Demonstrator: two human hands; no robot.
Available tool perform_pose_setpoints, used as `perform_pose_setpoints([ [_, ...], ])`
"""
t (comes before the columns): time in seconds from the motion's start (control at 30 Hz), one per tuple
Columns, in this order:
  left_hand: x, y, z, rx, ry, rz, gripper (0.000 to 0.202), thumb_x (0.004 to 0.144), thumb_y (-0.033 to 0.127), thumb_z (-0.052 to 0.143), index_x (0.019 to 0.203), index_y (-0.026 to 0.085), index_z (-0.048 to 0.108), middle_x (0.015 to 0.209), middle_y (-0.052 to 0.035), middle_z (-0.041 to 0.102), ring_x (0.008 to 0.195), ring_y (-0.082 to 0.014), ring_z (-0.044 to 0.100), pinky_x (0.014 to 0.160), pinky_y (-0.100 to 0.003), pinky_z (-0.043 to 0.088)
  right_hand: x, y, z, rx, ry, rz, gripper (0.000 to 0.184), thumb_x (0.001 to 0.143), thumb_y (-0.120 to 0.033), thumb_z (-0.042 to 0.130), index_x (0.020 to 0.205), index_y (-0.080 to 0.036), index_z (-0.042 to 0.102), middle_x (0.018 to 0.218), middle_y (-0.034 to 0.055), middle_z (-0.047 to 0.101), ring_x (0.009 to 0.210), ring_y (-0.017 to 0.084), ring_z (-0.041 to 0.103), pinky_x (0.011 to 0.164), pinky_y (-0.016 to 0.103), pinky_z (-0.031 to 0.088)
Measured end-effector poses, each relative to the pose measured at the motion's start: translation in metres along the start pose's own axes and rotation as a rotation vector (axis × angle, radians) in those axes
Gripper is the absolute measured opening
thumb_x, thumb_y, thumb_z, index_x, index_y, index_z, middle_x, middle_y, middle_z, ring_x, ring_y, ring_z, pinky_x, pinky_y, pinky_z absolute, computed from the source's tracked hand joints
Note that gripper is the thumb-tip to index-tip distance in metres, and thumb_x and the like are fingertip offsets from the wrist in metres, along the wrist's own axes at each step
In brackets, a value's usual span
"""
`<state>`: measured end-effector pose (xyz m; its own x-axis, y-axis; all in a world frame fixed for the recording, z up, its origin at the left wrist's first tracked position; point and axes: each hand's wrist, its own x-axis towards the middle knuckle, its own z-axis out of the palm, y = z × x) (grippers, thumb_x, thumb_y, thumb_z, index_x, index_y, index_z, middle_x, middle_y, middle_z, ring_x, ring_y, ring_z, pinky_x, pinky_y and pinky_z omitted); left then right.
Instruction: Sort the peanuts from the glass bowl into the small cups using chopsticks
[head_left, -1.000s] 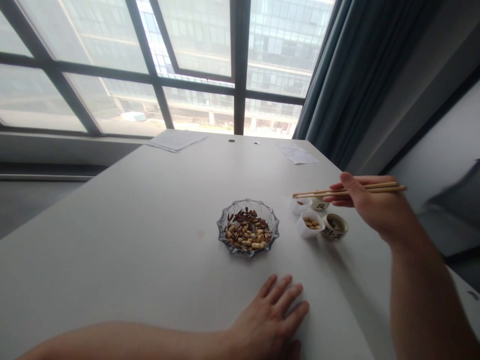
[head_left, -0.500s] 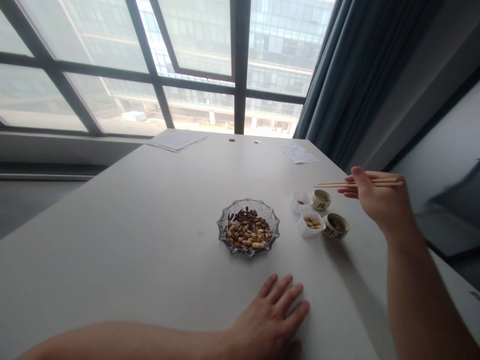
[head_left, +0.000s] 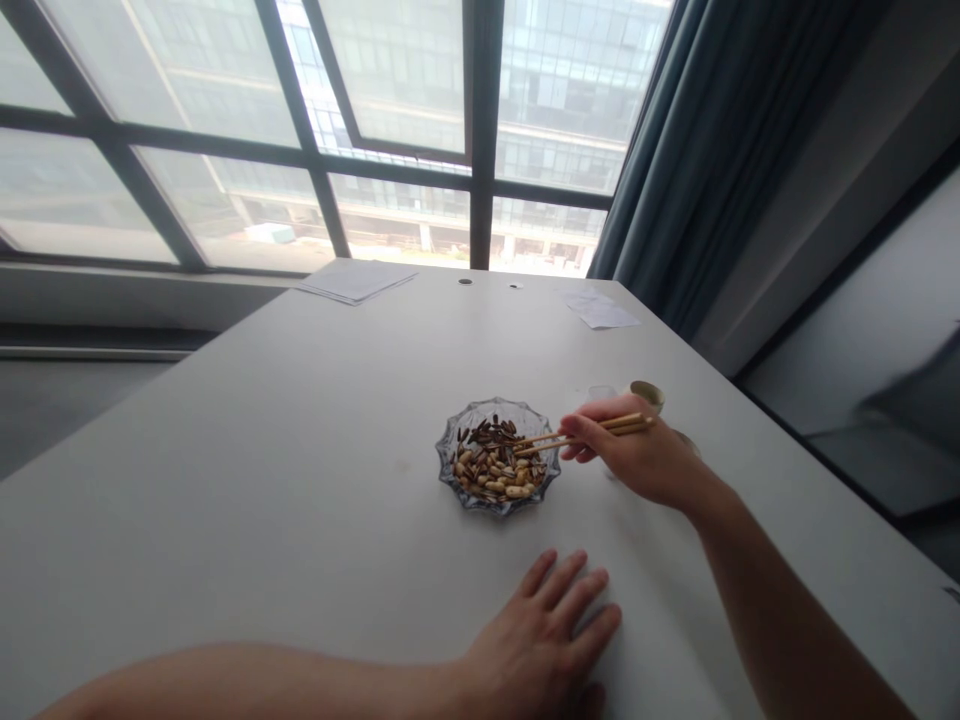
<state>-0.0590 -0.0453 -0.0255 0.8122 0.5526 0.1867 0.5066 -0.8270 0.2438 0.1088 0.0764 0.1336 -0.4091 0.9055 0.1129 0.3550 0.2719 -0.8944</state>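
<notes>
A pair of wooden chopsticks (head_left: 592,431) is gripped in my right hand (head_left: 637,455), just right of a scalloped glass bowl (head_left: 448,478). The chopstick tips reach over the bowl, at the mixed peanuts (head_left: 514,490) and dark striped sunflower seeds (head_left: 491,434) inside it. Whether the tips hold a piece is too small to tell. My left hand (head_left: 544,625) lies flat on the white table in front of the bowl, fingers spread, touching nothing else.
Behind my right hand, a small round cup (head_left: 647,394) and a clear plastic container (head_left: 600,393) show in part; another cup and container are mostly hidden. Paper sheets lie at the far left (head_left: 358,281) and far right (head_left: 601,308) of the table. Windows and a dark curtain (head_left: 660,200) stand beyond.
My right hand has moved left and down with the chopsticks, from above the small cups to the glass bowl, and now covers most of the cups and containers. My left hand stays put.
</notes>
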Motion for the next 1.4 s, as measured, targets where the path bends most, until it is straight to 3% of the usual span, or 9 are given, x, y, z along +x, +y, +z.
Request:
perform_pose_setpoints([
  [0.23,0.001,0.000,-0.002,-0.018,-0.007,-0.005,0.056,0.106,0.047,0.055,0.153,0.018,0.045,0.165,-0.0126,0.037,0.152,-0.0373,0.029,0.124,-0.057,0.019,0.003,0.008,0.007,0.046,0.049,0.041,0.045,0.088,-0.060,0.074,0.086,-0.016,0.080,0.080,0.0089,0.081,0.077,0.026,0.081,0.067,0.029,0.066],
  [0.4,0.001,0.001,-0.002,-0.028,-0.014,-0.011,0.058,0.104,0.045,0.059,0.153,0.019,0.044,0.165,-0.0126,0.037,0.152,-0.0368,0.028,0.125,-0.057,0.018,-0.002,-0.005,-0.001,0.092,0.171,0.058,0.046,0.085,-0.060,0.078,0.088,-0.014,0.081,0.082,0.0109,0.081,0.074,0.027,0.081,0.066,0.031,0.068],
  [0.5,0.000,0.001,-0.002,-0.038,-0.016,-0.019,0.059,0.103,0.046,0.060,0.154,0.019,0.044,0.165,-0.0125,0.037,0.153,-0.0367,0.027,0.125,-0.057,0.018,-0.008,-0.016,-0.026,0.081,0.380,0.027,0.047,0.083,-0.062,0.079,0.087,-0.014,0.080,0.083,0.0118,0.081,0.071,0.026,0.081,0.065,0.033,0.069],
  [0.63,0.000,0.002,-0.004,-0.043,-0.022,-0.021,0.059,0.104,0.045,0.059,0.154,0.019,0.044,0.166,-0.0128,0.037,0.153,-0.0365,0.027,0.125,-0.057,0.019,-0.014,-0.014,-0.072,-0.027,0.812,-0.030,0.041,0.084,-0.056,0.081,0.077,-0.015,0.076,0.077,0.0129,0.078,0.061,0.024,0.078,0.065,0.035,0.069],
  [0.73,0.000,0.001,-0.005,-0.037,-0.026,-0.017,0.059,0.103,0.044,0.060,0.154,0.019,0.045,0.165,-0.0131,0.038,0.153,-0.0369,0.027,0.125,-0.057,0.019,-0.013,0.003,-0.099,-0.078,0.922,0.020,0.034,0.090,-0.048,0.076,0.071,-0.020,0.072,0.076,0.0130,0.077,0.058,0.023,0.076,0.067,0.035,0.069],
  [0.93,0.000,0.002,-0.003,-0.017,-0.020,-0.028,0.059,0.102,0.044,0.061,0.153,0.019,0.045,0.165,-0.0123,0.038,0.153,-0.0364,0.027,0.125,-0.057,0.019,-0.002,0.030,-0.113,-0.162,0.916,0.058,0.030,0.089,-0.046,0.075,0.075,-0.019,0.072,0.067,0.0099,0.075,0.058,0.026,0.076,0.067,0.042,0.069],
  [1.1,0.000,0.002,-0.004,-0.016,-0.018,-0.024,0.060,0.101,0.045,0.062,0.153,0.020,0.045,0.165,-0.0115,0.038,0.153,-0.0354,0.028,0.126,-0.055,0.018,-0.004,0.010,-0.092,-0.051,0.876,-0.068,0.035,0.089,-0.052,0.076,0.077,-0.020,0.073,0.073,0.0077,0.078,0.059,0.023,0.077,0.064,0.035,0.069],
  [1.27,0.000,0.001,-0.003,-0.019,-0.019,-0.020,0.062,0.100,0.045,0.063,0.154,0.020,0.045,0.165,-0.0119,0.038,0.153,-0.0366,0.028,0.125,-0.057,0.019,-0.014,-0.019,-0.056,0.055,0.515,0.007,0.048,0.080,-0.063,0.081,0.080,-0.015,0.079,0.073,0.0116,0.079,0.061,0.026,0.079,0.059,0.032,0.068],
  [1.4,0.000,0.001,-0.002,-0.013,-0.010,-0.020,0.061,0.101,0.045,0.063,0.153,0.020,0.045,0.165,-0.0114,0.039,0.152,-0.0360,0.029,0.125,-0.056,0.019,-0.014,-0.023,-0.025,0.096,0.219,0.075,0.048,0.082,-0.063,0.079,0.085,-0.015,0.080,0.081,0.0115,0.081,0.067,0.027,0.080,0.060,0.031,0.068],
])
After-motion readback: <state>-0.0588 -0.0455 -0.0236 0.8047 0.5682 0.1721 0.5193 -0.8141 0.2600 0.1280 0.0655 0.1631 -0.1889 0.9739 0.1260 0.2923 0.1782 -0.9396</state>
